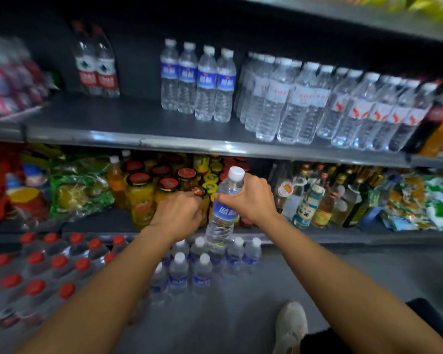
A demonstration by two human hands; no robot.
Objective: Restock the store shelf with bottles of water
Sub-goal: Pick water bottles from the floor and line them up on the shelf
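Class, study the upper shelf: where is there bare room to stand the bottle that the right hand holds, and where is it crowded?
Bare shelf lies between the red-label bottles and the blue-label row, and in front of both. Right of that row, white-label bottles stand crowded.

I am seeing my right hand (251, 200) holding a water bottle (224, 208) upright before the lower shelf (100, 222), my left hand (177, 213) just left of it. More bottles (197, 80) are standing on the upper shelf (128, 118) above, and a pack of bottles (202, 267) is sitting on the floor (343, 272) below.
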